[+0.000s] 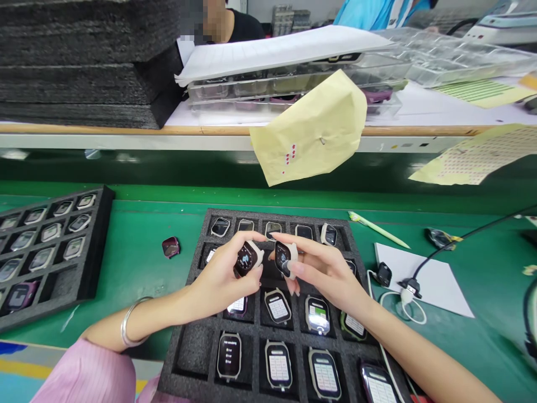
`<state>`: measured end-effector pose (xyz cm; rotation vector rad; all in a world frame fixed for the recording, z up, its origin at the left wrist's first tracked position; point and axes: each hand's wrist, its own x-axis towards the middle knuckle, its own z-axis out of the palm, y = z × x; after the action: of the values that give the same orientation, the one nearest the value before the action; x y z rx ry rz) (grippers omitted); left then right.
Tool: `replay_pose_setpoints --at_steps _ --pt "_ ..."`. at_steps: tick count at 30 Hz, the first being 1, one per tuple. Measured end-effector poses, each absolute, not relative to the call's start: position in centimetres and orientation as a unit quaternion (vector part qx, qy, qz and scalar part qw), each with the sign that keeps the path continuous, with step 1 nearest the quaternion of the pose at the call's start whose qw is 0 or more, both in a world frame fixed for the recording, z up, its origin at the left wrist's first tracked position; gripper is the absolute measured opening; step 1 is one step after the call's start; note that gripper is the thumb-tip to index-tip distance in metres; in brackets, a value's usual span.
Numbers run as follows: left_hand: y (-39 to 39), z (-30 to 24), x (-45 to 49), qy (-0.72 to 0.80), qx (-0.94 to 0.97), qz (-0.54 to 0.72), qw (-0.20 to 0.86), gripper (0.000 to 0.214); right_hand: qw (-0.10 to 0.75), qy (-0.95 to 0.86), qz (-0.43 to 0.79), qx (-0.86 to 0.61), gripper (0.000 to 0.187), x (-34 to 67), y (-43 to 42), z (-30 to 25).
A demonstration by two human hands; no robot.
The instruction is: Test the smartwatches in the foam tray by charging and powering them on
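My left hand (220, 280) pinches a small watch body (246, 258) with a dark screen and pale case. My right hand (323, 268) grips a second, similar watch body (284, 257) right beside the first. Both are held just above a black foam tray (197, 347) whose pockets hold several more watch bodies, some with lit screens (318, 315). A silver bangle (128, 322) circles my left wrist.
A second black foam tray (90, 252) of watch bodies lies at the left. One dark red watch body (170, 247) sits loose on the green mat. At right: a green pen (377, 228), white paper (436, 282), a cable with a charger (409, 288). Yellow label sheet (310, 131) hangs from the shelf. People are behind it.
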<state>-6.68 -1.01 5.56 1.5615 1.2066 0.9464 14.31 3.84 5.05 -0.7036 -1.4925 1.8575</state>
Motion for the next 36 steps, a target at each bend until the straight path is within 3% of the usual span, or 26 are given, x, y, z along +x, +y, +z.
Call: replay_pose_setpoints --at_steps 23,36 --pt "-1.2 5.6 -6.8 0.479 0.633 0.401 0.458 0.037 0.315 -0.615 0.671 -0.27 0.045 14.7 3.7 5.3" --pt "-3.1 7.0 -7.5 0.402 0.66 0.492 0.401 0.048 0.366 -0.641 0.635 -0.226 0.033 15.8 1.6 8.5"
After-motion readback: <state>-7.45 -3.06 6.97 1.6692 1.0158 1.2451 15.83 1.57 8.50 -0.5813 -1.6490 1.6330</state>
